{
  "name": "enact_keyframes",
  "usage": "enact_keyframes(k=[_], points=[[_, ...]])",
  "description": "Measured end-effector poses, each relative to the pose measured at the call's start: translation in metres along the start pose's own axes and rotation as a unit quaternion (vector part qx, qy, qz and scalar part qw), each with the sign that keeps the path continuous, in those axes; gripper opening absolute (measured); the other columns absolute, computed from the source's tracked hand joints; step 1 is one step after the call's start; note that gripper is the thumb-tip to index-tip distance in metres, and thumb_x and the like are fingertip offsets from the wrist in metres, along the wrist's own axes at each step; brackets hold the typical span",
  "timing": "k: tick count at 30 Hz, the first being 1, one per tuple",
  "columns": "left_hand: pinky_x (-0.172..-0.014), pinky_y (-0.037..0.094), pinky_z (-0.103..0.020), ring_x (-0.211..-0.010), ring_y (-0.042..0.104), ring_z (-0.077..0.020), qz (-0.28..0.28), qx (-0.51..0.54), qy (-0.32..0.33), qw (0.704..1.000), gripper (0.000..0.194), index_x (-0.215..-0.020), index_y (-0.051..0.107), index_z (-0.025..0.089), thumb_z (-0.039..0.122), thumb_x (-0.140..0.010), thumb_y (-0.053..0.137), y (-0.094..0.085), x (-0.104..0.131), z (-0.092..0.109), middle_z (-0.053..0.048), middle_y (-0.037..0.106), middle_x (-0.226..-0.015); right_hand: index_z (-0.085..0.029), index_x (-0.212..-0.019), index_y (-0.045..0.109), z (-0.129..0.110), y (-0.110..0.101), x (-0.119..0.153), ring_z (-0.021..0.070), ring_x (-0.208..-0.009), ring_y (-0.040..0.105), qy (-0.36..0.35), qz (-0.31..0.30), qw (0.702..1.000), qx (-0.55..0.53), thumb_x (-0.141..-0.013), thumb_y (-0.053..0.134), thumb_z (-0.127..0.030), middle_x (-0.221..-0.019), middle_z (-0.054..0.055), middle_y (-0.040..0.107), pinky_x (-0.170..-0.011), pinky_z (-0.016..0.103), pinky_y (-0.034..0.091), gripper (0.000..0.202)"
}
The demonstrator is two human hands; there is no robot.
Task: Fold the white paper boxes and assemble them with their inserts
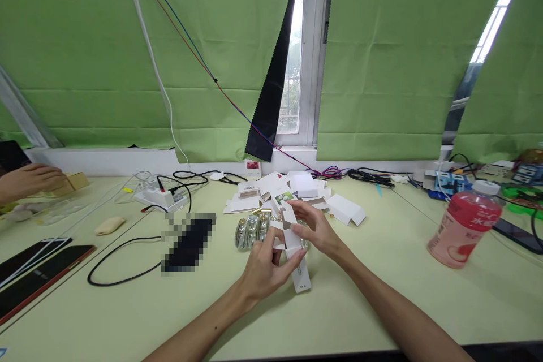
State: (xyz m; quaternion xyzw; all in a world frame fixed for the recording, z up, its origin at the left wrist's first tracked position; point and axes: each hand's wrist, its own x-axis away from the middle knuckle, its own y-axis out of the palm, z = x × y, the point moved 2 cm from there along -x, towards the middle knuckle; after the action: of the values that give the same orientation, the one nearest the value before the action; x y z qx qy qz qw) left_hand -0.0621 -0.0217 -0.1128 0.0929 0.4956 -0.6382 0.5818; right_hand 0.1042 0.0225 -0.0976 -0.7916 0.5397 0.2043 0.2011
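A small white cardboard box [300, 276], long and narrow, is held tilted between both hands, with flaps standing out near its upper end. My left hand [265, 263] grips it from the left, fingers and thumb closed on its sides. My right hand [316, 227] pinches the upper part from the right. Just behind the hands lie several silvery wrapped round items [251, 232], partly hidden by them. Beyond these is a pile of white flattened and folded boxes [303, 185]. The inside of the held box cannot be made out.
A pink bottle [460, 229] stands at the right, near a dark phone [518, 236]. Left are a blurred dark device [190, 243], a power strip [159, 195], cables and tablets [42, 277]. Another person's hand [31, 181] touches a yellow box [76, 181] at far left.
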Motion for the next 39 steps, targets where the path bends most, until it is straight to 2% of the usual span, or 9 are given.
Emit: enact_keyframes(k=[13,23,39], points=[[-0.040,0.021,-0.019,-0.035,0.026,-0.0060,-0.003,-0.010,-0.025,1.000,0.030,-0.087,0.042,0.022,0.040,-0.087,0.066,0.0027,0.0021,-0.0039,0.016,0.031,-0.044,-0.022,-0.129,0.061,0.0028,-0.0021,0.0002,0.0271,-0.112,0.063,-0.011,-0.014,1.000,0.005,-0.081,0.078,-0.052,-0.124,0.011,0.066,-0.100,0.043,0.049,0.059],[-0.039,0.020,-0.018,-0.033,0.029,-0.0056,0.007,-0.008,-0.003,1.000,0.030,-0.089,0.040,0.023,0.036,-0.088,0.067,0.0020,0.0011,-0.0020,0.016,0.032,-0.045,-0.023,-0.127,0.062,0.0006,-0.0024,0.0003,0.0268,-0.112,0.062,-0.011,-0.022,1.000,-0.004,-0.079,0.079,-0.050,-0.122,0.010,0.067,-0.100,0.043,0.048,0.057],[-0.038,0.024,-0.016,-0.032,0.035,-0.0060,0.042,0.015,-0.009,0.999,0.038,-0.102,0.038,0.024,0.032,-0.085,0.071,0.0057,0.0051,-0.0077,0.017,0.037,-0.045,-0.022,-0.127,0.062,-0.0031,-0.0003,0.0002,0.0291,-0.116,0.060,0.010,-0.031,0.999,0.004,-0.077,0.080,-0.052,-0.124,0.011,0.065,-0.104,0.047,0.045,0.060]])
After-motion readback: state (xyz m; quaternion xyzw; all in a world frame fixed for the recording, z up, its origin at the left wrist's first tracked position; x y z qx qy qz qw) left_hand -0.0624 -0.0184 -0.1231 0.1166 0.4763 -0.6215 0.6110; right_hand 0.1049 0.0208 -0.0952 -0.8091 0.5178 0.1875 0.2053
